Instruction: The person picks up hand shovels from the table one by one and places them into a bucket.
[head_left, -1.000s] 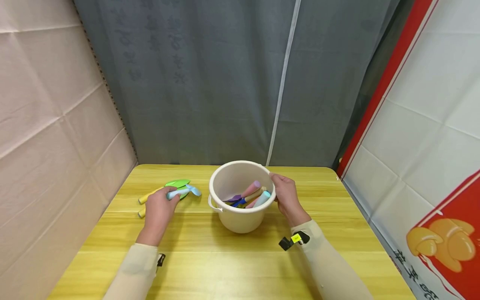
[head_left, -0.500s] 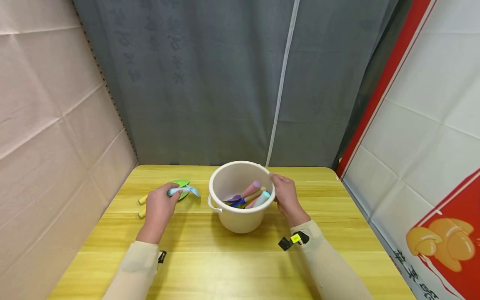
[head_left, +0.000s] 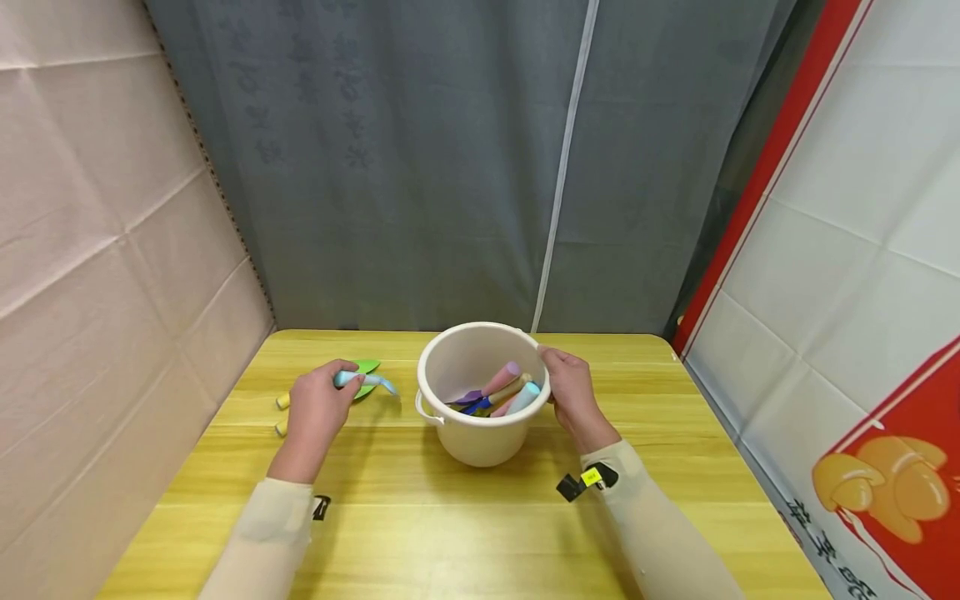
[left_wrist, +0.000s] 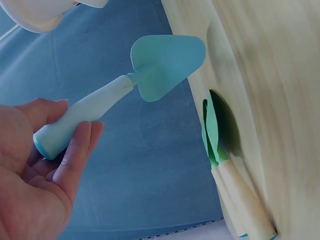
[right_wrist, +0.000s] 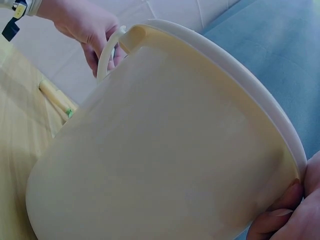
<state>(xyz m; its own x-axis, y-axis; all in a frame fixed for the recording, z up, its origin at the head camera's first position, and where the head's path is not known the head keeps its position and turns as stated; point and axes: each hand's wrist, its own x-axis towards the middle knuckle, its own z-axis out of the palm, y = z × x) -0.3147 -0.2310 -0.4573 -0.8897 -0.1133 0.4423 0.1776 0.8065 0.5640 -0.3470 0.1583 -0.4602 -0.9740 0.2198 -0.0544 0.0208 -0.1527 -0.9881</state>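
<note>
My left hand (head_left: 318,412) holds a small light blue trowel (left_wrist: 167,62) by its handle, thumb on one side and fingers on the other. In the left wrist view its blade is above the table, near two green-bladed hand tools (left_wrist: 212,125) with yellowish handles. My right hand (head_left: 573,392) grips the rim of a cream bucket (head_left: 480,446) on its right side. Several tools lie in the bucket, among them one with a pink handle (head_left: 501,379) and purple blade, and one with a light blue handle (head_left: 525,397). Their lower parts are partly hidden.
The bucket stands upright on a wood-grain table (head_left: 420,533), its white handle (head_left: 429,411) hanging on the left side. A grey curtain (head_left: 420,167) hangs behind the table's far edge. Pale cloth (head_left: 112,292) is at the left, and a white and red printed sheet (head_left: 840,292) at the right.
The left hand has shifted slightly and turned the trowel, so its blade now shows narrower in the head view. The right hand and the bucket have stayed in place.
</note>
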